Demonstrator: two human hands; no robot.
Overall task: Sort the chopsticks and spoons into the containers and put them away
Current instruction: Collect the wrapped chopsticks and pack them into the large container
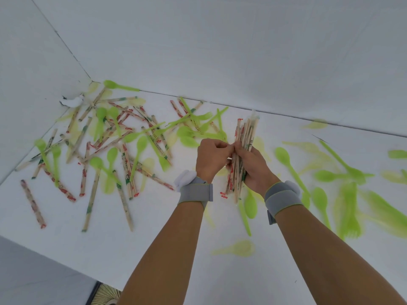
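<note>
Wooden, paper-sleeved chopsticks [242, 155], gathered into one upright bundle just above the white table [154, 249], at mid-frame. Gripped around the lower half by the right hand [253, 166], fingers curled and pressed together about the sticks. Touched at the left edge by the left hand [211, 157], fingertips pinched on what looks like a single stick or wrapper end being tucked in; hard to tell which, given the blur. Grey straps on both wrists.

Left of the bundle: a wide scatter of loose chopsticks [123, 164] crossed with green plastic spoons [138, 146] and a few green forks [160, 155], reaching back to the corner where the white walls meet. Right of the bundle: more green spoons and forks [350, 208], well apart from one another, several smeared by motion. Directly below the bundle: two or three spoons lying flat on the table. No container anywhere in view.

Step in hand, by the look of it: collecting chopsticks into a handful, sorting barely begun with most of the pile untouched. Next move probably calls for squaring the bundle's ends, keeping the right-hand grip firm, then reaching left for further sticks without catching the spoons lying across them, or carrying the handful off to a container somewhere out of frame. Risk: thin sticks slipping from a loosened grip.
</note>
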